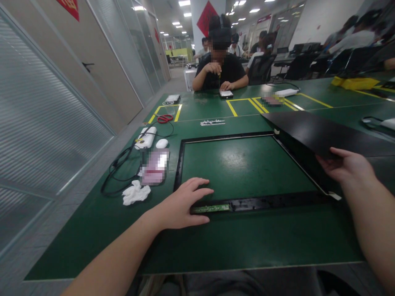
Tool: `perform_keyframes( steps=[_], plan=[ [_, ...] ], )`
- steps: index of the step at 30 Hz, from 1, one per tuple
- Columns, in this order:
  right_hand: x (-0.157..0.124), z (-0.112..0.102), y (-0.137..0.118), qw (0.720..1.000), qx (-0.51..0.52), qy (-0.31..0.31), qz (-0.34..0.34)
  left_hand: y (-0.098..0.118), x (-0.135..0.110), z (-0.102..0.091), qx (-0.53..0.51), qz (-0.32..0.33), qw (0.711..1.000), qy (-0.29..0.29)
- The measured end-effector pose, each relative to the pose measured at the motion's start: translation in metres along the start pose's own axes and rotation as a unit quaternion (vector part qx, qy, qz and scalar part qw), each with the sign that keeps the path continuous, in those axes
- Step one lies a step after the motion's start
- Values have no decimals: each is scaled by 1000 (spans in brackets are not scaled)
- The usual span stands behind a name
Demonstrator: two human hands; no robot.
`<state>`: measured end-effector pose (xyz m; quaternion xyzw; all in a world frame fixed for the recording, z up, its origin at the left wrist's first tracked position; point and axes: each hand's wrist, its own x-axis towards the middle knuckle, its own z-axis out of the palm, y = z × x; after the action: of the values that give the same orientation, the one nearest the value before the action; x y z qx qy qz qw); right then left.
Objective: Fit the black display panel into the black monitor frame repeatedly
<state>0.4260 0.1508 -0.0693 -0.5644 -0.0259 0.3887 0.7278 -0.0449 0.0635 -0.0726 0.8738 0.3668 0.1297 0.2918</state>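
A thin black rectangular frame (262, 202), like a screen bezel, lies flat on the green table around a bare patch of tabletop. My left hand (182, 203) is at its near left corner, fingers spread, beside a strip of green circuit board (212, 208) set in the near side. My right hand (352, 166) grips the near edge of a flat black panel (321, 133), thumb on top and fingers underneath. The panel is tilted, partly above the frame's right side. Pale tape pieces (334, 196) stick out at the frame's right corners.
Left of the frame are a crumpled tissue (135, 192), a blurred pink phone-like object (154, 166), a white mouse-shaped thing (162, 143), a white power strip (146, 137) with black cable, and red-handled scissors (165, 119). Screws lie on a white strip (212, 122). Opposite, a person (220, 70) works on a small device.
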Motion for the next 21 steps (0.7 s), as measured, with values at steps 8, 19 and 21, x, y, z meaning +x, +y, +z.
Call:
perform_keyframes(
  steps=[8, 19, 21],
  plan=[
    [-24, 7, -9, 994, 93, -24, -60, -3, 0, 0, -38, 4, 999, 4],
    [-44, 2, -13, 975, 138, -100, -145, -5, 6, -4, -298, -112, 936, 148],
    [-48, 1, -15, 968, 163, -128, -141, -7, 8, -5, -378, -154, 894, 188]
  ],
)
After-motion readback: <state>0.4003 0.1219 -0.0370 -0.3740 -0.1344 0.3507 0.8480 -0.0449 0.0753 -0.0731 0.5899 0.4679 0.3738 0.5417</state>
